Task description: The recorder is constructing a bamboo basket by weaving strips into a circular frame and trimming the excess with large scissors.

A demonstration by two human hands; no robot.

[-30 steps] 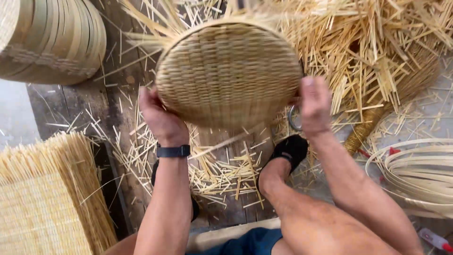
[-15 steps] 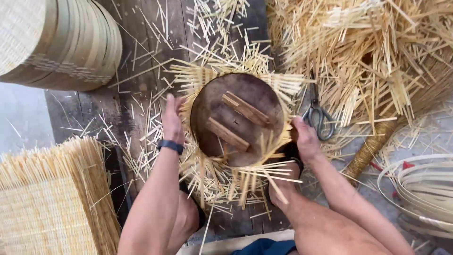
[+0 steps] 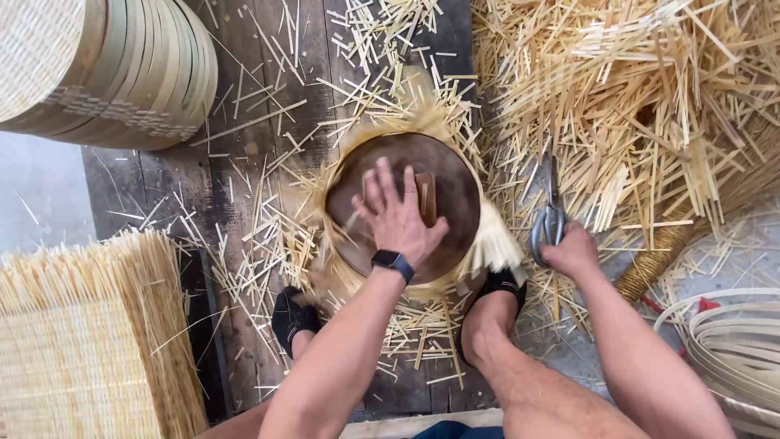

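The left hand [image 3: 398, 219] lay spread flat on the round dark wooden form [image 3: 404, 207]; untrimmed straw ends [image 3: 496, 244] fringed its rim. The right hand [image 3: 573, 250] gripped the grey metal scissors [image 3: 548, 221]; trimming appeared not yet begun.

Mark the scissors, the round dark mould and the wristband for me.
scissors [image 3: 546, 223]: head view, on the grey handles by the right hand.
round dark mould [image 3: 455, 191]: head view, on its bare right part.
wristband [image 3: 393, 262]: head view, on the dark face at the left wrist.
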